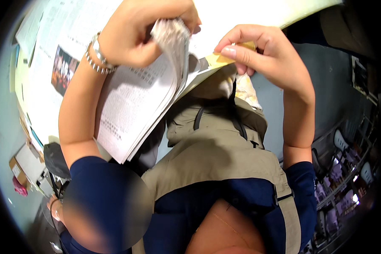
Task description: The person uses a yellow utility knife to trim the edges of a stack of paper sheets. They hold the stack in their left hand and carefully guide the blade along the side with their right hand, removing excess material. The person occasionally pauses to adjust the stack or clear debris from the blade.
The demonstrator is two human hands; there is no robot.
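My left hand (150, 36), with bead bracelets at the wrist, is closed at the top edge of a thick bundle of printed newspaper sheets (133, 97). The bundle's upper end is bunched and curled beside my fingers. Its lower corner hangs past the table edge toward my lap. To the right, my right hand (258, 53) pinches a small yellow piece (220, 60) between thumb and fingers at the table's edge. Whether that piece is paper or something else, I cannot tell. Below it is a pale, stained-looking cloth (246, 91).
More newspaper pages, one with a dark photo (64, 67), cover the pale table at the left. A dark chair back (56, 160) and a cardboard box (19, 171) stand lower left, near another person's hand (55, 208). Metal racks (338, 186) with purplish items stand at the right.
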